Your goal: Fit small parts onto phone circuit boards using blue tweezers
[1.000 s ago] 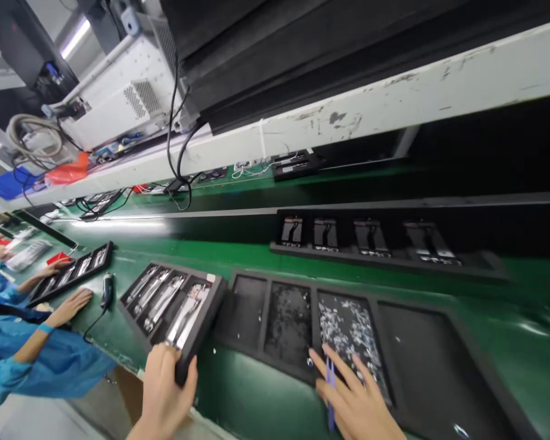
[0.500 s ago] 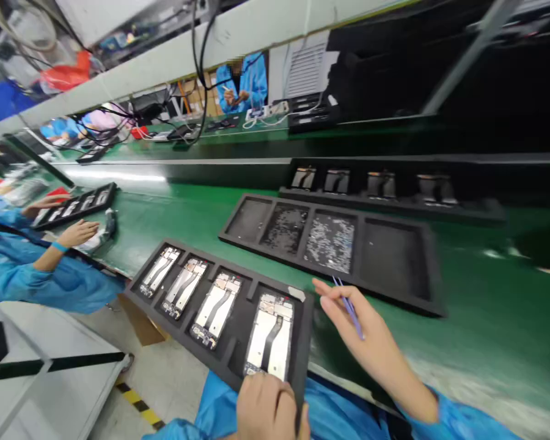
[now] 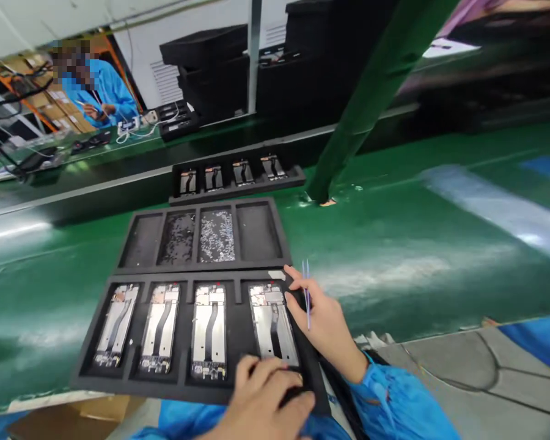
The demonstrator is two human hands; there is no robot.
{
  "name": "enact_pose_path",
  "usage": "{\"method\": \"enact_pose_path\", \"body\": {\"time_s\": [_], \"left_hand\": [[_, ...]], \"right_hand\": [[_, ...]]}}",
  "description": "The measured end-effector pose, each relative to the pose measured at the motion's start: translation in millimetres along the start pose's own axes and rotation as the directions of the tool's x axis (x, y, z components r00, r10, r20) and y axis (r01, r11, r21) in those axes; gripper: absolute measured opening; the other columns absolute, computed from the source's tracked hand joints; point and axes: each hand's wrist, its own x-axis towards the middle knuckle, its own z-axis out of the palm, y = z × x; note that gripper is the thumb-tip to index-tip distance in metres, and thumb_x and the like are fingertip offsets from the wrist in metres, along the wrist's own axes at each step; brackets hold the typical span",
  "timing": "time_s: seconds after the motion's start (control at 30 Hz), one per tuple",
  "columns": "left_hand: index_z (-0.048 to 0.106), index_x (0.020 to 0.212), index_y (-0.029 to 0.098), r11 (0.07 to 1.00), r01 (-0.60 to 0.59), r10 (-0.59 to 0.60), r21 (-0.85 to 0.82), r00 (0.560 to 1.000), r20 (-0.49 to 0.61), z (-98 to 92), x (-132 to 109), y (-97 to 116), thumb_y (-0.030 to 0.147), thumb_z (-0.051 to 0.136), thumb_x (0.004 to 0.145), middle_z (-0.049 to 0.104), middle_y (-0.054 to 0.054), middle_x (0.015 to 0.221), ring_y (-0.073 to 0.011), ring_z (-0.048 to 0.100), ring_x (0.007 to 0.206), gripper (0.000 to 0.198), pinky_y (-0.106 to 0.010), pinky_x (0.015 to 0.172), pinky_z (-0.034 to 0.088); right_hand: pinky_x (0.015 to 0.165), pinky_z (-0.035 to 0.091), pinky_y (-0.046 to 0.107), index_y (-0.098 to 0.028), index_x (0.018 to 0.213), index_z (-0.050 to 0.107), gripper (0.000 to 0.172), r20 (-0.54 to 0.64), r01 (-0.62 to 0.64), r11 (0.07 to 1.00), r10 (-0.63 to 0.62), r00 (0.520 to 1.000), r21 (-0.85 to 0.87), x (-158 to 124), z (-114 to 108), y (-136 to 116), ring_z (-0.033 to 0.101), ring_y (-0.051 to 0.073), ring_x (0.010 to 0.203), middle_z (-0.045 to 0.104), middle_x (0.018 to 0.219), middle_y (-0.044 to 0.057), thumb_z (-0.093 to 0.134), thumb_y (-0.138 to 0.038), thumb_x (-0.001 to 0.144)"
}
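Left hand point(image 3: 268, 400) grips the near edge of the front tray point(image 3: 87, 376), fingers curled over the rim beside the rightmost phone frame point(image 3: 273, 326). Right hand point(image 3: 321, 318) rests on the tray's right edge, fingers closed on blue tweezers point(image 3: 307, 292), tips up. Tray: black foam, four oblong pockets, each holding a metal frame. Just beyond the hands, touching, a second tray point(image 3: 259, 232); two pockets hold loose silvery bits. Farther out, a third tray point(image 3: 236, 174) on the green belt point(image 3: 417, 244).
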Motion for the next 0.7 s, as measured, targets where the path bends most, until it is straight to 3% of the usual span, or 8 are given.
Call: {"method": "enact_pose_path", "body": {"time_s": [0.07, 0.17, 0.3, 0.4, 0.5, 0.57, 0.6, 0.7], "left_hand": [[0.064, 0.124, 0.024, 0.998, 0.057, -0.061, 0.028, 0.987, 0.149, -44.3, 12, -44, 0.032, 0.053, 0.101, 0.070, -0.005, 0.117, -0.0264, 0.057, 0.125, 0.027, -0.049, 0.109, 0.038], [0.059, 0.133, 0.020, 0.983, 0.122, -0.153, 0.140, 0.960, 0.233, -92.9, 34, -123, 0.022, 0.046, 0.105, 0.065, -0.012, 0.134, -0.0300, 0.054, 0.132, 0.031, -0.054, 0.109, 0.038], [0.059, 0.135, 0.017, 0.979, 0.174, -0.197, 0.107, 0.946, 0.256, -109.2, 42, -203, 0.036, 0.060, 0.102, 0.063, -0.017, 0.133, -0.0334, 0.056, 0.125, 0.039, -0.055, 0.106, 0.043], [0.063, 0.128, 0.020, 0.979, 0.202, -0.205, 0.039, 0.944, 0.259, -103.3, 36, -223, 0.035, 0.062, 0.101, 0.064, -0.012, 0.129, -0.0265, 0.058, 0.122, 0.031, -0.045, 0.106, 0.047], [0.065, 0.116, 0.020, 0.963, 0.268, -0.262, -0.001, 0.942, 0.208, -93.0, 33, -224, 0.033, 0.064, 0.100, 0.065, -0.010, 0.121, -0.0232, 0.059, 0.112, 0.021, -0.040, 0.099, 0.050], [0.065, 0.111, 0.020, 0.952, 0.306, -0.297, -0.021, 0.938, 0.176, -86.8, 35, -222, 0.033, 0.068, 0.096, 0.066, -0.008, 0.117, -0.0229, 0.059, 0.107, 0.020, -0.039, 0.096, 0.049], [0.065, 0.110, 0.020, 0.947, 0.319, -0.310, -0.030, 0.936, 0.165, -84.4, 37, -221, 0.032, 0.069, 0.095, 0.066, -0.008, 0.115, -0.0228, 0.059, 0.105, 0.020, -0.039, 0.095, 0.049], [0.064, 0.105, 0.020, 0.938, 0.343, -0.333, -0.053, 0.932, 0.143, -79.6, 41, -219, 0.031, 0.072, 0.092, 0.067, -0.007, 0.111, -0.0230, 0.059, 0.103, 0.019, -0.039, 0.094, 0.048]], "right_hand": [[0.100, 0.056, 0.041, -0.026, 0.098, 0.052, 0.004, -0.020, -0.003, 1.000, 0.003, 1.000, -0.026, 1, 0, 0, 0.066, 0.026, 0.126, 0.067, 0.139, 0.012, 0.055, -0.027, 0.096], [0.099, 0.057, 0.042, -0.026, 0.097, 0.055, 0.004, -0.031, -0.003, 0.998, 0.001, 1.000, -0.070, 7, -5, 3, 0.068, 0.026, 0.124, 0.069, 0.136, 0.011, 0.058, -0.027, 0.096], [0.092, 0.059, 0.046, -0.026, 0.099, 0.058, 0.007, -0.049, 0.077, 0.966, -0.092, 0.995, -0.247, 21, -16, 11, 0.068, 0.028, 0.112, 0.074, 0.126, 0.009, 0.061, -0.031, 0.096], [0.090, 0.060, 0.048, -0.024, 0.102, 0.062, 0.022, -0.029, 0.071, 0.944, -0.085, 0.996, -0.323, 31, -26, 14, 0.070, 0.031, 0.108, 0.075, 0.122, 0.011, 0.062, -0.045, 0.095], [0.087, 0.059, 0.046, -0.026, 0.108, 0.068, 0.025, -0.065, -0.057, 0.962, 0.041, 0.997, -0.268, 47, -37, 3, 0.073, 0.030, 0.103, 0.078, 0.115, 0.009, 0.061, -0.048, 0.096], [0.084, 0.058, 0.044, -0.028, 0.114, 0.071, 0.026, -0.126, -0.172, 0.983, 0.162, 0.979, -0.070, 67, -42, -11, 0.075, 0.027, 0.092, 0.080, 0.104, 0.007, 0.057, -0.045, 0.100], [0.082, 0.057, 0.044, -0.030, 0.120, 0.071, 0.031, -0.086, -0.223, 0.971, 0.230, 0.969, 0.090, 80, -43, -19, 0.074, 0.026, 0.088, 0.080, 0.099, 0.007, 0.052, -0.047, 0.103], [0.065, 0.053, 0.038, -0.031, 0.113, 0.077, 0.052, 0.045, -0.208, 0.825, 0.217, 0.975, 0.526, 121, -29, -41, 0.064, 0.021, 0.067, 0.070, 0.072, 0.003, 0.040, -0.066, 0.102]]}}
